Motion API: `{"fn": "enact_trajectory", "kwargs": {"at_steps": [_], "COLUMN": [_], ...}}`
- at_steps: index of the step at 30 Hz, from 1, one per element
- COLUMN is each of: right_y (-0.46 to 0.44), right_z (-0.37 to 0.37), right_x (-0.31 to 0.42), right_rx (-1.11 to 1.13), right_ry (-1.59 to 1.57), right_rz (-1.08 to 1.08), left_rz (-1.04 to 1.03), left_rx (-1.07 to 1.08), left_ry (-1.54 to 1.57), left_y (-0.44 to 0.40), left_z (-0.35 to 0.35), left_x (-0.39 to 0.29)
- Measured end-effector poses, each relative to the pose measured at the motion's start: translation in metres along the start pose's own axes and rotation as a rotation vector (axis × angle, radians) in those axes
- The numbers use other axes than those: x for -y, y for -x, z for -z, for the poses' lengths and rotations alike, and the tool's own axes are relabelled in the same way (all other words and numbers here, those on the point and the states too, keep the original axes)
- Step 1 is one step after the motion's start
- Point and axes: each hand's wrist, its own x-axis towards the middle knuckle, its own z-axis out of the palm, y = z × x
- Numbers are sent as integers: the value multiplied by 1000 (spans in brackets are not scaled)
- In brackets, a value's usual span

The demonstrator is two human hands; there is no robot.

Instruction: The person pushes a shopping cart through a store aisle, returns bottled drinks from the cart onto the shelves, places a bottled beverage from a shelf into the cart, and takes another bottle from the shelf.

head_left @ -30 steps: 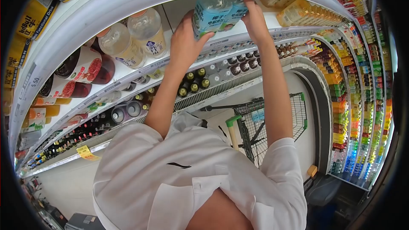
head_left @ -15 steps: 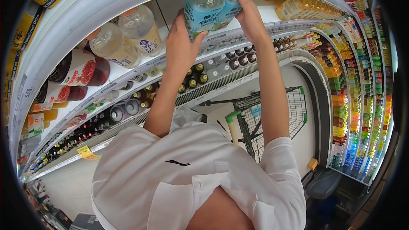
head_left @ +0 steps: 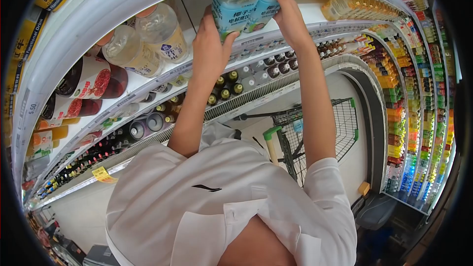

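Observation:
Two drink bottles with blue labels stand side by side on the upper shelf, at the top centre of the head view. My left hand (head_left: 212,44) is closed around the lower left side of the left bottle (head_left: 235,10), its thumb across the front near the base. My right hand (head_left: 290,19) grips the right bottle (head_left: 266,6) from its right side, a finger reaching up by the cap. Part of that hand's fingers is hidden behind the bottle. Clear bottles with orange caps (head_left: 165,32) stand to the left of my left hand.
Dark red juice bottles (head_left: 93,79) and yellow drink bottles (head_left: 345,5) share the shelf. Below runs a lower row of dark bottles (head_left: 231,83). A shopping cart (head_left: 320,128) with green corners stands on the floor beneath my right arm. Curved shelves of drinks (head_left: 394,93) continue to the right.
The blue-labelled bottles and both hands sit slightly higher in the view. The hold on the bottles looks the same.

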Motion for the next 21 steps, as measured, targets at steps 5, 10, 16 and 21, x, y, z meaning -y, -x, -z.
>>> {"fn": "enact_trajectory", "kwargs": {"at_steps": [5, 10, 16, 21], "right_y": [6, 9, 7, 7], "right_z": [-5, -12, -16, -14], "right_x": [11, 19, 13, 11], "right_rx": [12, 7, 54, 3], "right_ry": [-32, -57, -151, -111], "right_rz": [-35, -62, 40, -13], "left_rz": [-3, 12, -1, 7], "left_rx": [-5, 12, -7, 4], "left_ry": [-21, -11, -24, -31], "left_y": [1, 2, 4, 3], "left_z": [-1, 4, 2, 3], "left_x": [0, -2, -1, -2]}}
